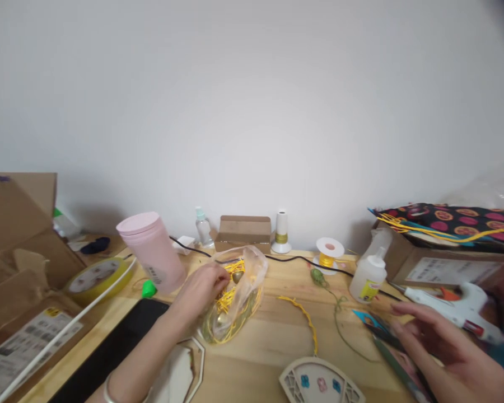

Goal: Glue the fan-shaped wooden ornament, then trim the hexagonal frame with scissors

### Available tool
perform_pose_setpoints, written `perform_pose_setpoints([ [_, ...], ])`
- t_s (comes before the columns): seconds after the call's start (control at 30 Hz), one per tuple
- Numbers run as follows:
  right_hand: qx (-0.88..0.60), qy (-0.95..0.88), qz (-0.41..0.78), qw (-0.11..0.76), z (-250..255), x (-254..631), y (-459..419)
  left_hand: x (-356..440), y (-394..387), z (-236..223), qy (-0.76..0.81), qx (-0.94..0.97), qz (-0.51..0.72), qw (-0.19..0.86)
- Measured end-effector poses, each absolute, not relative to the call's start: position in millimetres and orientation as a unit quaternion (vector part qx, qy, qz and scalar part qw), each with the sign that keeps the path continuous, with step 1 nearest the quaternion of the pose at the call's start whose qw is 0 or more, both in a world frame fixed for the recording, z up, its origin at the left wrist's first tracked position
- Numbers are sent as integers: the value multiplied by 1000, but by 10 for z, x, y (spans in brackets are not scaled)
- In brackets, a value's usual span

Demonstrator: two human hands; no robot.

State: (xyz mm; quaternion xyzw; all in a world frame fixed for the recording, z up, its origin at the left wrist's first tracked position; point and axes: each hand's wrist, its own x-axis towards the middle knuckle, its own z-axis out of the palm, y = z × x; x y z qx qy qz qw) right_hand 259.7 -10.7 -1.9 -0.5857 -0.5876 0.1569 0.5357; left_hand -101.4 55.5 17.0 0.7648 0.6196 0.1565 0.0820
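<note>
My left hand (205, 284) reaches into the mouth of a clear plastic bag (255, 267), fingers curled together at a tangle of yellow cord (225, 302). The fingertips are partly hidden there. A small brass-coloured round piece (237, 276) lies beside them. My right hand (449, 350) is at the right, thumb and fingers apart, over a flat blue-tipped item (368, 320) and a long green-edged piece (392, 358). Between the hands, a twisted yellow cord (308, 319) runs to a fan-shaped wooden piece (321, 380) with blue and pink flowers.
A pink cup (153, 252), yellow tape roll (98, 280) and black phone (121, 341) stand or lie left. Behind are a small carton (242, 232) and thread spools (281, 232). A glue bottle (368, 280), white glue gun (453, 305) and open box (437, 268) are right.
</note>
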Motion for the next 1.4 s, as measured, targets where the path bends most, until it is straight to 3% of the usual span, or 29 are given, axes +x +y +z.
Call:
perform_pose_setpoints([
  [0.1, -594, -627, 123, 489, 79, 2589, -140, -996, 628, 117, 618, 770, 141, 69],
  [0.87, -589, -637, 114, 484, 106, 2559, -220, -987, 873, 182, 659, 738, 44, 135],
  [1.4, -613, -610, 123, 486, 59, 2562, -171, -1062, 830, 264, 620, 764, 42, 171],
])
